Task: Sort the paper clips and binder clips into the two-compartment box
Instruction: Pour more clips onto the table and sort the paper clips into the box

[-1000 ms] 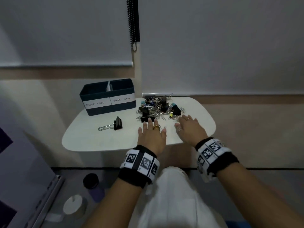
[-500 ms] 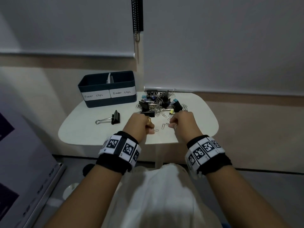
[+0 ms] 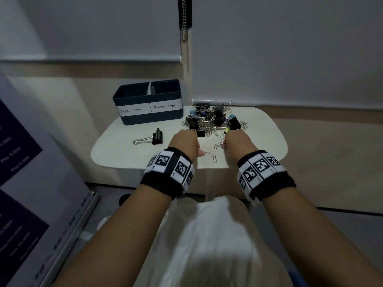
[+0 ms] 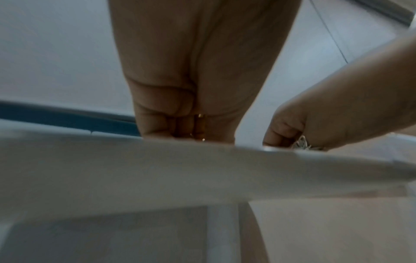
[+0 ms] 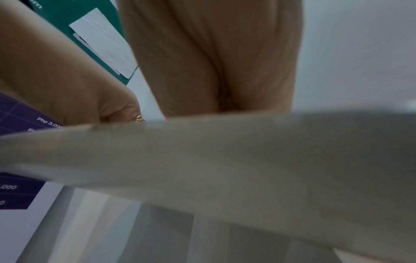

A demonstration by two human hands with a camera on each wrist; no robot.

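Desk (image 3: 116,150): small, white, rounded corners. Two-compartment box (image 3: 148,112): dark blue, at the far left corner, divider down the middle, white labels on its front wall reading "Paper clips" on the left and "Binder clips" on the right; contents not visible. Pile of clips (image 3: 213,120): silver paper clips tangled with black binder clips, a few with light blue or yellow parts, along the far edge right of the box and just beside it. Loose paper clips (image 3: 214,158): several scattered singly toward the near edge, between the two hands. Large binder clip (image 3: 156,136): black, wire handles pointing left, lying alone in front of the box, apart from the pile. Left hand (image 3: 183,143): knuckles up at the near side of the pile, fingers (image 4: 157,122) curled under against the desk; whether they hold a clip cannot be told. Right hand (image 3: 237,145): near the right of the pile, fingers (image 4: 281,131) curled, with silver paper clips bunched at them in the left wrist view. Both wrists carry black bands with printed markers.
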